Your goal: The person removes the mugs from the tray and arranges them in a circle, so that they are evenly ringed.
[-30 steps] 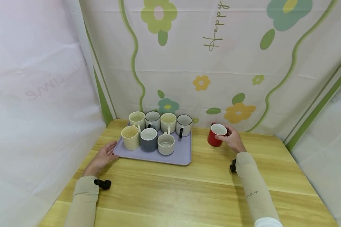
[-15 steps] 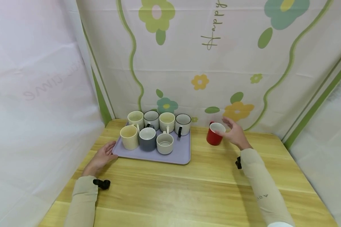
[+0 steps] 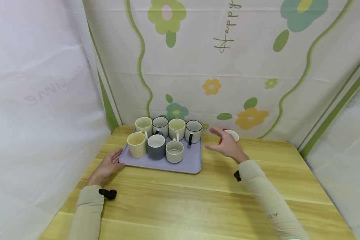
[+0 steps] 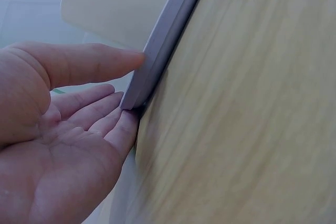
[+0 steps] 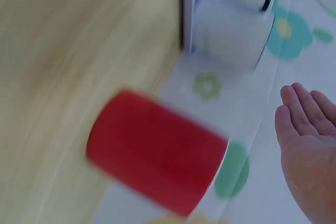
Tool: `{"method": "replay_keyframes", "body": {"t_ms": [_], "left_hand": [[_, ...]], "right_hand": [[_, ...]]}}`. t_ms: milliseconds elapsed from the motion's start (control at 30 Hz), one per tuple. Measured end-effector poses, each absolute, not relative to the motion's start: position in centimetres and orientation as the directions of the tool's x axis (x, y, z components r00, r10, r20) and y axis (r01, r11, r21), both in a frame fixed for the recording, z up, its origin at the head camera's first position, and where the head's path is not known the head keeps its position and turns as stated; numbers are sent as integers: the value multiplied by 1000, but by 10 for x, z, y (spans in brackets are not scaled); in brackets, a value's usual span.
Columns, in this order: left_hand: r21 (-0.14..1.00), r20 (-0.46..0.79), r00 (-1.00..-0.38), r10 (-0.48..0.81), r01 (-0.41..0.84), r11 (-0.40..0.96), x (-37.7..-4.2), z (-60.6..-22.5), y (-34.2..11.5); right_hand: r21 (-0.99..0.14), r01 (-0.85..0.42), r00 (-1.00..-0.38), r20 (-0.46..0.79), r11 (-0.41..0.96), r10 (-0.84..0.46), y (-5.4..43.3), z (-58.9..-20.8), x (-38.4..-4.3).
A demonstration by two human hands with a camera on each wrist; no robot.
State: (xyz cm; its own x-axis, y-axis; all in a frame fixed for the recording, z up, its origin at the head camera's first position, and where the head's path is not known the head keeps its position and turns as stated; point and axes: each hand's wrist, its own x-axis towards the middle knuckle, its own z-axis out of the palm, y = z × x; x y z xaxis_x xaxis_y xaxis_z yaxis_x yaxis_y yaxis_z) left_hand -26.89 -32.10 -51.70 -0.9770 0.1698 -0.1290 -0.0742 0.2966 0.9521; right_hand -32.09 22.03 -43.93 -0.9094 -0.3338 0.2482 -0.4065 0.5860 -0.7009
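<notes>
Red mug stands upright on the wood table, right of the lilac tray and apart from it, near the printed backdrop. Blurred in the right wrist view; in the head view mostly hidden behind the right hand, just its white inside and a bit of red showing. Right hand is over the table between mug and tray: fingers extended, thumb spread away, grasping nothing. Right wrist view has its visible fingers clear of the mug. Left hand is at the tray's near left corner, thumb tip on the near side, fingertips at the left, fingers loosely extended and touching rather than curled round it. Seven cups on the tray, all upright, two rows. Back, left to right: cream mug, black-rimmed white mug, second cream mug, second black-rimmed white mug with its black handle toward the near side. Front: pale yellow mug, dark grey mug, low off-white cup. Bare tray surface right of that last one. Beige sleeves on both arms, small black device at each wrist.
</notes>
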Motion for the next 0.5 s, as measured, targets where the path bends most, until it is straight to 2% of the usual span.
{"method": "replay_keyframes", "body": {"t_ms": [500], "left_hand": [[954, -128, -977, 169, -75, 289, -269, -518, -321]], "right_hand": [[-760, -393, -890, 173, 517, -423, 127, -477, -316]]}}
